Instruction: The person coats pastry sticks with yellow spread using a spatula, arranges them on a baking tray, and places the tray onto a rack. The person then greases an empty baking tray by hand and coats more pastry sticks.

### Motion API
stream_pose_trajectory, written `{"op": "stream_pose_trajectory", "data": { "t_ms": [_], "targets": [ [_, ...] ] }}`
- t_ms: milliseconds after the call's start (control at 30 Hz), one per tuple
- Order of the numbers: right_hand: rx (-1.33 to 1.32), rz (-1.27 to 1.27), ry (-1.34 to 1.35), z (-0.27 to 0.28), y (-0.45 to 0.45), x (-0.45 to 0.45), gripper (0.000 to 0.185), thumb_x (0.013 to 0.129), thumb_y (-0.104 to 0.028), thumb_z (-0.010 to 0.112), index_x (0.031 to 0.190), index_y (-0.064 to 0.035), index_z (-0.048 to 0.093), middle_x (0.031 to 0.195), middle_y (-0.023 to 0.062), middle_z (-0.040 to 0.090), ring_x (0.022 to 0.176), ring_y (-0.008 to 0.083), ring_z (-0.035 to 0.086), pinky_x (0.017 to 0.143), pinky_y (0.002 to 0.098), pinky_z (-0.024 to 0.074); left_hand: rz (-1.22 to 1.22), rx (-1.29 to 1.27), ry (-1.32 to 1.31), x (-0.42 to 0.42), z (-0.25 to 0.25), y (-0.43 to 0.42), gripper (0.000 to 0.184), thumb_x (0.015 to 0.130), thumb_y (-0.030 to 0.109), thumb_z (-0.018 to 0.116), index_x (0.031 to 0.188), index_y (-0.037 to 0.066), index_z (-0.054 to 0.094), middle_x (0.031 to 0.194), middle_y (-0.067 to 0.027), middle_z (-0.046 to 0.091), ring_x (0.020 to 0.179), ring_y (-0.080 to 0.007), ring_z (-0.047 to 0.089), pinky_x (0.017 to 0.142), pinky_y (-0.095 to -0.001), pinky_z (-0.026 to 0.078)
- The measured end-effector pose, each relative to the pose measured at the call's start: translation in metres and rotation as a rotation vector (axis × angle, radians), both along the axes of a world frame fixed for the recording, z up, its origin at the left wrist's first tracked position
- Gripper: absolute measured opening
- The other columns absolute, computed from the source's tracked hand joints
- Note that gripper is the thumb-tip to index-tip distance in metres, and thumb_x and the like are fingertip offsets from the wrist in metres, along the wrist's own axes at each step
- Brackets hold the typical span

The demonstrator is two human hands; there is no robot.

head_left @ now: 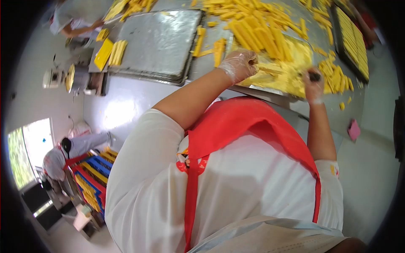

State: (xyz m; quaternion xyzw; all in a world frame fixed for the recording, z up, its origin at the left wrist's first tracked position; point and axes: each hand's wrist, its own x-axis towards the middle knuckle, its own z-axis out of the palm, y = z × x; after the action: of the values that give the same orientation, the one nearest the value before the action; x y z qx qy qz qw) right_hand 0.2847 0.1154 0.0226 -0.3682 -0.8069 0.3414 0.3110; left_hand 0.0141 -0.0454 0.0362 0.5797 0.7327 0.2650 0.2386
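My left hand (241, 66), in a clear glove, is closed at the near left edge of a metal tray (270, 91) that holds pale yellow cream (291, 82). What its curled fingers hold is hidden; a yellow strip lies just right of them. On the tray's right side my right hand (314, 86), also gloved and slightly blurred, grips a tool with a dark handle (314, 76). The tool's working end cannot be made out. Many yellow strips (257, 31) are heaped on the tray's far part, and more (335, 76) lie right of my right hand.
Flat metal trays (156, 42) are stacked on the left. A yellow scraper (103, 54) lies beside pale strips (117, 52). A full dark-edged tray (352, 42) stands at right. One person (80, 21) works at upper left, another (57, 162) near coloured racks (93, 175).
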Motion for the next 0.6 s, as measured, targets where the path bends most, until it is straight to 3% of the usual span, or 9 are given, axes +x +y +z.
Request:
{"op": "stream_pose_trajectory", "data": {
  "t_ms": [67,133,200,233,267,367,433,533,600],
  "targets": [
    [0.058,-0.015,0.021,-0.001,-0.006,0.005,0.011,0.085,-0.005,0.062,0.080,-0.0023,0.053,0.074,0.0075,0.048,0.070,0.0187,0.047,0.069,0.0315,0.0420,0.034,0.206,0.116,-0.040,0.003,-0.030,0.024,0.078,0.022,0.066,0.095,0.004,0.067,0.092,-0.0169,0.067,0.087,-0.0336,0.065,0.079,-0.0414,0.051],
    [0.152,0.004,0.052,0.000,-0.011,0.004,0.011,0.086,-0.005,0.062,0.080,-0.0020,0.052,0.075,0.0071,0.048,0.071,0.0180,0.047,0.070,0.0307,0.0415,0.300,0.303,0.181,-0.093,0.013,-0.072,0.019,0.079,0.020,0.060,0.090,0.006,0.066,0.084,-0.0173,0.065,0.083,-0.0353,0.062,0.076,-0.0436,0.050],
    [0.124,-0.034,0.025,-0.004,-0.011,0.002,0.011,0.085,-0.003,0.061,0.081,-0.0015,0.052,0.077,0.0057,0.047,0.074,0.0175,0.046,0.073,0.0292,0.0403,0.540,0.280,0.371,-0.172,0.002,-0.121,0.020,0.082,0.025,0.064,0.086,0.006,0.065,0.086,-0.0149,0.065,0.078,-0.0298,0.064,0.068,-0.0412,0.052],
    [0.125,-0.030,0.026,-0.004,-0.011,0.000,0.011,0.085,-0.003,0.061,0.081,-0.0015,0.052,0.077,0.0057,0.047,0.074,0.0175,0.046,0.073,0.0292,0.0403,0.681,0.274,0.339,-0.209,-0.003,-0.145,0.018,0.083,0.026,0.065,0.085,0.008,0.066,0.082,-0.0135,0.065,0.076,-0.0275,0.064,0.064,-0.0396,0.052],
    [0.099,-0.053,0.017,-0.005,-0.011,-0.003,0.010,0.085,-0.003,0.061,0.081,-0.0016,0.052,0.077,0.0053,0.047,0.074,0.0173,0.046,0.073,0.0289,0.0403,0.731,0.273,0.652,-0.254,-0.025,-0.174,0.019,0.082,0.027,0.066,0.086,0.009,0.068,0.077,-0.0135,0.065,0.076,-0.0262,0.065,0.062,-0.0384,0.052],
    [0.052,-0.090,0.000,-0.009,-0.010,-0.012,0.009,0.085,-0.001,0.061,0.081,-0.0019,0.053,0.077,0.0047,0.047,0.074,0.0166,0.045,0.073,0.0284,0.0403,0.918,0.302,0.574,-0.335,-0.042,-0.228,0.023,0.080,0.031,0.068,0.087,0.010,0.069,0.079,-0.0139,0.066,0.079,-0.0276,0.066,0.067,-0.0393,0.053],
    [0.132,-0.112,-0.020,-0.009,-0.011,-0.018,0.009,0.085,0.000,0.061,0.081,-0.0016,0.053,0.076,0.0048,0.047,0.073,0.0166,0.045,0.073,0.0285,0.0405,1.051,0.063,0.650,-0.375,-0.059,-0.252,0.025,0.078,0.034,0.068,0.084,0.011,0.069,0.084,-0.0141,0.067,0.083,-0.0288,0.066,0.074,-0.0406,0.054],
    [0.097,-0.127,-0.054,-0.005,-0.014,-0.024,0.008,0.082,-0.001,0.061,0.081,-0.0022,0.053,0.075,0.0072,0.050,0.072,0.0201,0.048,0.072,0.0311,0.0422,0.977,-0.122,0.834,-0.410,-0.091,-0.277,0.027,0.078,0.034,0.066,0.091,0.011,0.069,0.089,-0.0128,0.068,0.091,-0.0301,0.065,0.083,-0.0421,0.051],
    [0.161,-0.145,-0.110,0.001,-0.014,-0.024,0.008,0.081,-0.004,0.062,0.081,-0.0030,0.054,0.074,0.0090,0.051,0.070,0.0226,0.049,0.070,0.0340,0.0434,0.929,-0.094,0.974,-0.386,-0.078,-0.265,0.031,0.077,0.033,0.066,0.101,0.013,0.066,0.094,-0.0122,0.068,0.096,-0.0306,0.063,0.087,-0.0428,0.049]
  ]
}}
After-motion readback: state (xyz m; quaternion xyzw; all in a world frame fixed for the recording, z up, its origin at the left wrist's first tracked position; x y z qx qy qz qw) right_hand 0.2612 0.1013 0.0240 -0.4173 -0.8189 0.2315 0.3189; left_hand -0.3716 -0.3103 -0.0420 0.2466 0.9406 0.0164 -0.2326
